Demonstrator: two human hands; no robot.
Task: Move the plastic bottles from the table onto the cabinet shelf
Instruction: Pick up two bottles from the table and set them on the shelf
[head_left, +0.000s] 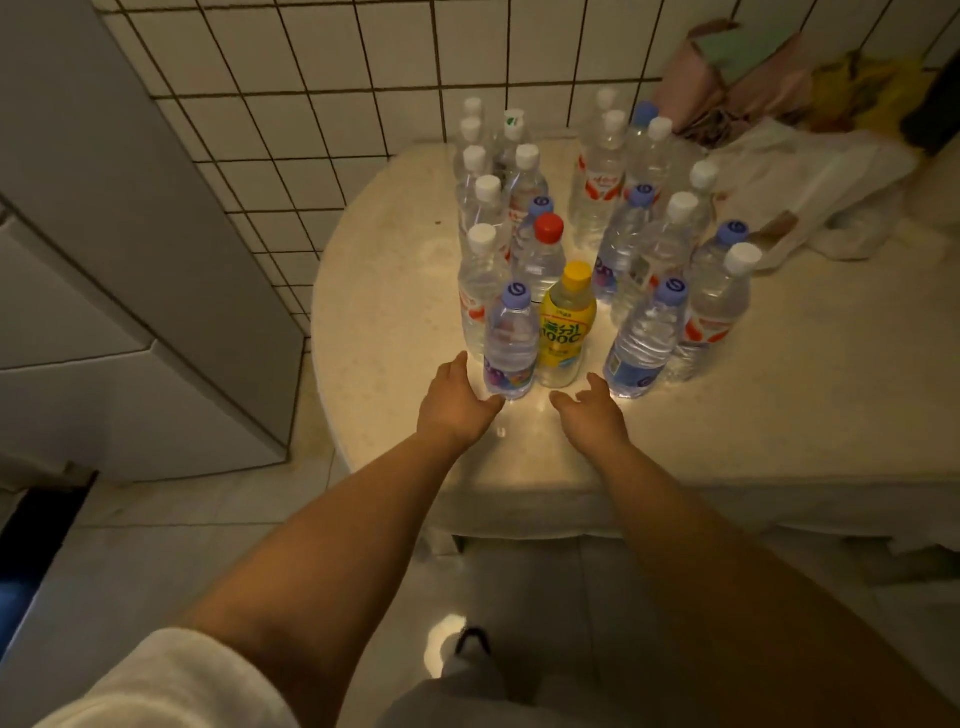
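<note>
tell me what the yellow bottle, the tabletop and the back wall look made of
Yellow bottle: clear plastic, glossy, seemingly wrapped in a printed yellow film label; plastic cap.
Tabletop: pale, polished, speckled surface with a glare spot, probably stone or a stone-like composite.
Back wall: white square tiles, likely glazed ceramic, with dark grout lines.

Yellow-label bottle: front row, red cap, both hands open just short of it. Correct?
Not quite. The yellow-label bottle has a yellow cap, not red, per the head view. Rest holds: front row, left hand and right hand open just short of it.
</note>
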